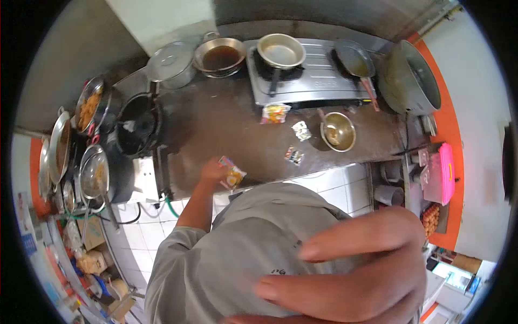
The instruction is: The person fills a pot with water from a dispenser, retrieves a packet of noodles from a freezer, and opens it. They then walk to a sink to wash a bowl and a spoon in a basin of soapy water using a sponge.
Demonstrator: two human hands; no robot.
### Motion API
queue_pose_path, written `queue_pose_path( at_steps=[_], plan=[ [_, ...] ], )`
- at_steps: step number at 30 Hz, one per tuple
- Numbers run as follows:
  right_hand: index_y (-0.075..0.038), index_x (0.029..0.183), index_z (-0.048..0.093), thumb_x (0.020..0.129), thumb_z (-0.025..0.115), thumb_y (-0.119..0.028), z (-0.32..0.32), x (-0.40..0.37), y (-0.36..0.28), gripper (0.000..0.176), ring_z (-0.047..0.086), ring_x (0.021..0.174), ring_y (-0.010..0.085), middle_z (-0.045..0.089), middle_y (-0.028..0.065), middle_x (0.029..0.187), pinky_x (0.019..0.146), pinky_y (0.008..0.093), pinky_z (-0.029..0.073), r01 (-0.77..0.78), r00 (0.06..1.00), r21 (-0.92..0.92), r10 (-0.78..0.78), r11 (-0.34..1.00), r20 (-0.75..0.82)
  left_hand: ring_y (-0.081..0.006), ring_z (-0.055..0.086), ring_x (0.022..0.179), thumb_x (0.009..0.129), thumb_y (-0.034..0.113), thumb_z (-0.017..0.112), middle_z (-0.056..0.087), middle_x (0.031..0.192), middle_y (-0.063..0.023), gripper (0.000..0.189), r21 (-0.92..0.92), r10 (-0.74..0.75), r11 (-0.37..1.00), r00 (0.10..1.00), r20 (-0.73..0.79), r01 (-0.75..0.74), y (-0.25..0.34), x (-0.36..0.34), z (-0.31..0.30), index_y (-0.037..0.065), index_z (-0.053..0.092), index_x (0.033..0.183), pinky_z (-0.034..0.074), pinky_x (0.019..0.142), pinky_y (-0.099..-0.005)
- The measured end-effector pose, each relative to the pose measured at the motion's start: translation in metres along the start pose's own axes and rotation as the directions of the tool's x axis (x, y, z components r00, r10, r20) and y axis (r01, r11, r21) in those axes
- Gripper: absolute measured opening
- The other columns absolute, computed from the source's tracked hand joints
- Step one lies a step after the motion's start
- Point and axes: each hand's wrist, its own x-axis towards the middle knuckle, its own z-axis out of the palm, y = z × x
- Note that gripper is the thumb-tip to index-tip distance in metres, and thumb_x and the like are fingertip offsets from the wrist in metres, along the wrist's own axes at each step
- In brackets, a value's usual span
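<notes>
My left hand [214,170] is at the front edge of the dark counter, its fingers closed on the side of a colourful food packet [233,174]. My right hand [356,264] is raised close to the camera, large in view, with its fingers curved and apart and nothing seen in them. To the right of the packet lie a small dark sachet [294,155] and a crumpled silvery wrapper [301,130]. Farther back is another colourful packet [275,113]. A steel bowl [349,135] with something pale brown inside stands on the right.
A gas stove [318,85] at the back carries a steel pan [281,54] and a dark frying pan [353,58]. A large pot [410,78] stands right of it. A pan of brown liquid [220,55], a lidded pot [171,65] and a black burner [138,124] are on the left.
</notes>
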Motion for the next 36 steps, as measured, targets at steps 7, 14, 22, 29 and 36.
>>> queue_pose_path(
  at_steps=[7,14,22,29,36],
  plan=[
    [-0.005,0.121,0.069,0.075,0.083,-0.014,0.048,-0.004,0.011,0.050,0.067,0.096,0.0316,0.069,0.0126,0.111,0.081,0.0350,0.055,-0.362,0.930,-0.061,0.365,0.930,0.035,-0.0186,0.065,0.114,0.105,0.019,0.061,0.066,0.122,-0.0127,0.042,-0.795,0.275,0.474,0.921,-0.274,-0.378,0.028,-0.110,-0.148,-0.002,0.050,0.139,0.056,0.093,-0.0347],
    [0.001,0.150,0.039,0.084,0.085,-0.011,0.191,-0.069,0.030,0.081,0.058,0.127,0.0243,0.057,0.0160,0.139,0.103,0.0394,0.051,-0.695,0.593,0.603,0.786,0.391,0.174,-0.0162,0.061,0.119,0.108,0.017,0.057,0.060,0.131,-0.0100,0.036,-0.855,0.566,0.154,0.753,-0.335,-0.496,0.057,-0.238,-0.229,-0.001,0.048,0.138,0.053,0.100,-0.0340],
    [-0.002,0.120,0.053,0.086,0.078,0.005,0.196,-0.079,0.006,0.042,0.065,0.115,0.0157,0.069,0.0092,0.119,0.100,0.0342,0.053,-0.593,0.601,0.788,0.742,0.165,0.297,-0.0229,0.060,0.072,0.097,0.008,0.066,0.060,0.080,-0.0095,0.011,-0.116,0.713,0.390,0.379,-0.589,-0.913,0.045,-0.278,-0.275,0.002,0.061,0.089,0.046,0.065,-0.0344],
    [-0.001,0.133,0.050,0.092,0.070,0.004,0.212,-0.077,-0.001,0.046,0.065,0.122,0.0222,0.067,0.0131,0.130,0.106,0.0398,0.053,-0.432,0.536,0.901,0.812,0.029,0.230,-0.0268,0.056,0.068,0.091,0.004,0.066,0.059,0.076,-0.0117,0.011,-0.473,0.551,0.349,0.586,-0.594,-0.809,0.034,-0.272,-0.273,0.003,0.059,0.083,0.044,0.063,-0.0380],
    [-0.003,0.144,0.041,0.090,0.072,-0.001,0.220,-0.083,0.006,0.063,0.058,0.132,0.0242,0.057,0.0157,0.144,0.110,0.0418,0.049,-0.477,0.520,0.877,0.821,0.050,0.236,-0.0184,0.053,0.067,0.097,0.008,0.060,0.051,0.074,-0.0072,0.015,-0.279,0.785,0.371,0.459,-0.415,-0.886,0.027,-0.270,-0.286,0.003,0.055,0.084,0.041,0.064,-0.0344]
  ],
)
